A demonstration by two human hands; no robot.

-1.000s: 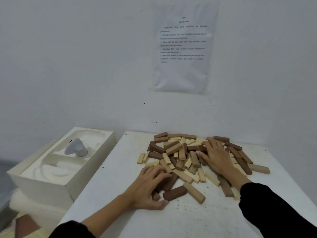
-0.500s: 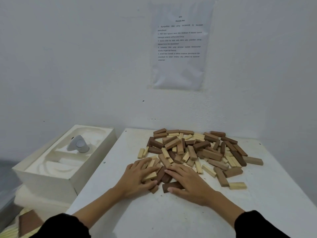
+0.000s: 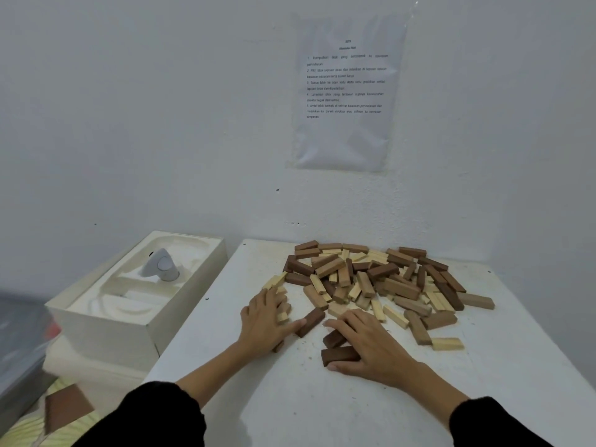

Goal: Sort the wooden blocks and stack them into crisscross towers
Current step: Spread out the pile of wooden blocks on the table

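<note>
White wall (image 3: 161, 124), forming the background. A white surface (image 3: 306, 408) is set against it, speckled with fine debris.

A white box (image 3: 106, 324) with a moulded insert is placed just beside the left edge of the surface; a small grey-white device (image 3: 161, 265) is seated upright in its far recess.

A printed sheet (image 3: 346, 91) in a clear sleeve is fixed to the wall above the surface; its text is too small to be read reliably.

A loose pile of wooden blocks (image 3: 387, 279), in pale, mid-brown and dark brown tones, is spread unsorted over the far right part of the surface. No tower is built.

The left hand (image 3: 266, 322) is laid palm down at the near left edge of the pile. Its fingers are extended over several pale blocks (image 3: 283, 312) and its thumb is stretched towards a dark brown block (image 3: 310, 321) lying between the two hands. The grip is slack; nothing is enclosed.

The right hand (image 3: 371, 345) is laid palm down at the near edge of the pile, fingers spread and fairly straight. Two dark blocks are partly covered by it: a nearer block (image 3: 338, 356), bordered by the thumb, and a shorter-looking block (image 3: 333, 338) beneath the index finger. This grip is likewise unclenched.

A single pale block (image 3: 447, 343) is seen apart from the pile, at the right.
</note>
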